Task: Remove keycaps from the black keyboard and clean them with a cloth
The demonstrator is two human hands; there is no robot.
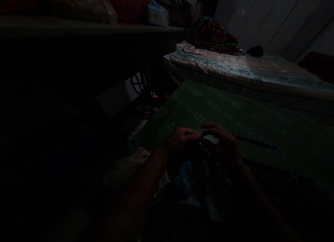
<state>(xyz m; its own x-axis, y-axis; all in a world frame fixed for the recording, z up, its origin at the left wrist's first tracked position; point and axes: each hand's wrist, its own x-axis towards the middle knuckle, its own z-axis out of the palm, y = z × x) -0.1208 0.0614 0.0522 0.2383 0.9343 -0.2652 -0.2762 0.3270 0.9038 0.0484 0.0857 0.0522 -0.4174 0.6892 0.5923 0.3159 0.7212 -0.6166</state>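
Observation:
In the dim middle of the head view, my left hand is closed in a pinch, its fingertips meeting those of my right hand. The thumb and forefinger of my right hand press together there too, while its other fingers curve loosely. A small glint shows between the fingertips, but the thing they hold is too dark to make out. Something dark and bead-like hangs just below the right hand. A dark knobbly strand lies on the green printed board, to the right of my right hand. Pale blue cloth lies under my wrists.
Behind the board is a bed with a patterned bundle of cloth. A dark table stands at the left, bearing bags and a blue-white packet. Under it shows a spoked wheel. Light crumpled cloth lies beside my left forearm.

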